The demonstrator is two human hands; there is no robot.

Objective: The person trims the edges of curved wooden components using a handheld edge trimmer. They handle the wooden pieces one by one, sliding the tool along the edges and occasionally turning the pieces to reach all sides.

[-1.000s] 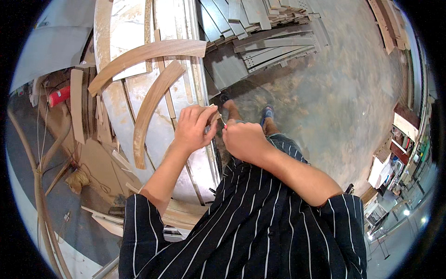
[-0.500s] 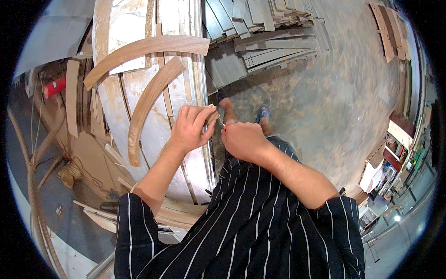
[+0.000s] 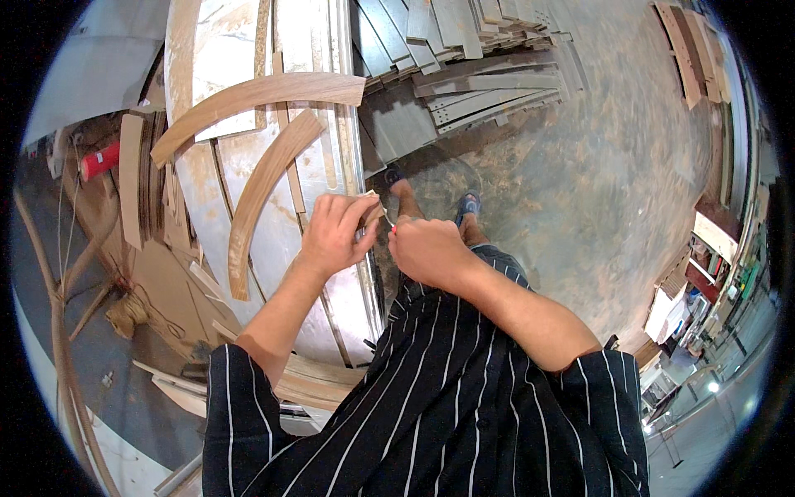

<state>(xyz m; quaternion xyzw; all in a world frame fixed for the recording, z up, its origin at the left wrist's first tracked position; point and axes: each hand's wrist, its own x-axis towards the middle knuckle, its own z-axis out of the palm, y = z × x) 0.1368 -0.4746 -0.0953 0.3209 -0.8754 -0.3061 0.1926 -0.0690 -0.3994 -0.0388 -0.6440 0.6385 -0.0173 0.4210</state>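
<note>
Over the bench's right edge, my left hand [image 3: 330, 234] pinches a small piece of wood [image 3: 373, 213] between thumb and fingers. My right hand [image 3: 428, 254] is closed in a fist just right of it. From that fist a thin metal shaft with a bit of red at its base, seemingly a screwdriver [image 3: 390, 220], points toward the wood. Its handle is hidden in my palm. Whether its tip touches the wood I cannot tell. Left of my hands, two curved wooden pieces lie on the bench: a long arc [image 3: 273, 89] at the far side and a shorter arc [image 3: 257, 199] nearer.
The metal-topped bench [image 3: 319, 273] carries sawdust and a narrow wooden strip [image 3: 291, 182]. Stacked grey boards [image 3: 489, 91] lie on the floor beyond. Left of the bench stand upright curved panels [image 3: 132, 182], a red cylinder [image 3: 101, 161] and hoses [image 3: 60, 331]. More boards [image 3: 689, 54] rest at far right.
Both hands have shifted slightly left, still gripping the wood and the tool. The bench and the curved pieces sit slightly lower in the picture.
</note>
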